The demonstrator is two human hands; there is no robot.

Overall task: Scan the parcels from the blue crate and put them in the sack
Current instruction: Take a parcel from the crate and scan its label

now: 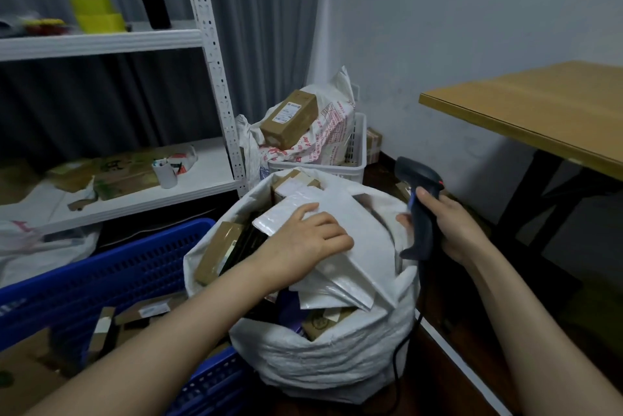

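Parcels crowd the mouth of the bulging white woven plastic sack, seen in the single head view: small brown cardboard cartons wedged on end and slim pale envelopes stacked across them. Topmost lies a flat white padded mailer, and the left hand is on it with fingers curled down over its surface and thumb spread, holding it against the pile. It looks light, soft and a bit slick, likely to bend or slide, so I'd take it by an edge or keep a flat palm on it; the cartons look stiff and easy to grab by their sides. Just right of the sack, the right hand is wrapped round the grip of a dark grey corded handheld barcode scanner, its head raised above the sack's rim. Touching the sack on its left, the blue perforated plastic crate holds a few more brown cartons low inside. Behind the sack, a white plastic basket carries a printed white bag with a taped brown box on top.
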